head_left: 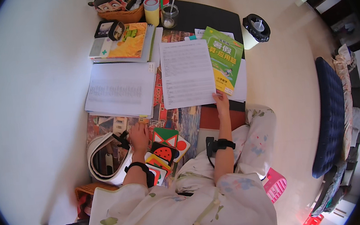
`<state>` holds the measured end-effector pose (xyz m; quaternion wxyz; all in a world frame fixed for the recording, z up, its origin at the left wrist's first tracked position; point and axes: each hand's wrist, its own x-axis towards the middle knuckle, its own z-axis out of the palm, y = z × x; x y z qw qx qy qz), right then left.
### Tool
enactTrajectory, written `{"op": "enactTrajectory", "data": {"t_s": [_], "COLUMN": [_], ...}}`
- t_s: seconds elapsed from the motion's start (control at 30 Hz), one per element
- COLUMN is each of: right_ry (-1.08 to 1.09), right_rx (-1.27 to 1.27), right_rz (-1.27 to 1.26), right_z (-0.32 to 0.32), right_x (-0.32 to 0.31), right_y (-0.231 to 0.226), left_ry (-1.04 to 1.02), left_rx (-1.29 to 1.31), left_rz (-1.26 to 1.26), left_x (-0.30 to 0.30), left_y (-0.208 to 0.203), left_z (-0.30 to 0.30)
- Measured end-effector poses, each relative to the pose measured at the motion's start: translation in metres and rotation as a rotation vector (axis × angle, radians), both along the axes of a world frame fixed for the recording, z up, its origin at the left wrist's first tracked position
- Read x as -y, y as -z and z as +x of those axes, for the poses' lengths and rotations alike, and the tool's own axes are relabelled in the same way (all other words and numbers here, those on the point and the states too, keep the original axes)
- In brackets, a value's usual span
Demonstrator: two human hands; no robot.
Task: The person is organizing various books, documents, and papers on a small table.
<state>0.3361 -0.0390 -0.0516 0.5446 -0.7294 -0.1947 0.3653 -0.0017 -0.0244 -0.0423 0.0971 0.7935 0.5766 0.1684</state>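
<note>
My right hand (221, 103) pinches the lower right corner of a printed sheet (188, 75), which lies partly over a green and yellow workbook (226, 60). My left hand (139, 136) rests on the patterned table mat with its fingers loosely spread, just below a stack of printed papers (119, 89). It appears to hold nothing. Beside that hand lie several colourful picture cards (164, 152), one of them black with a red watermelon shape. To its left stands a white open-topped case (106, 159) with dark things inside. Both forearms wear black bands.
Further back, books and small gadgets (117, 42) are piled on the left. Behind them are a wicker basket (123, 16), a yellow cup (151, 12) and a glass jar with a stick (170, 16). A lined bin (254, 31) stands right of the table; a dark blue mattress (327, 115) is farther right.
</note>
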Motion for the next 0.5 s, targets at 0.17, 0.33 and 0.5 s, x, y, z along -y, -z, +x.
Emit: {"op": "enactTrajectory", "data": {"t_s": [0.17,0.33,0.5], "right_ry": [-0.08,-0.122,-0.264], "right_rx": [0.07,0.068,0.101], "right_rz": [-0.049,-0.007,0.126], "right_z": [0.001,0.002,0.002], "right_x": [0.0,0.003,0.01], "right_y": [-0.002,-0.002,0.001], "left_ry": [-0.008,-0.004,-0.021], "left_rx": [0.008,0.031,-0.038], "left_rz": [0.006,0.034,-0.013], "left_x": [-0.002,-0.002,-0.001], "left_y": [0.001,0.001,0.004], "left_z": [0.0,-0.001,-0.002]}}
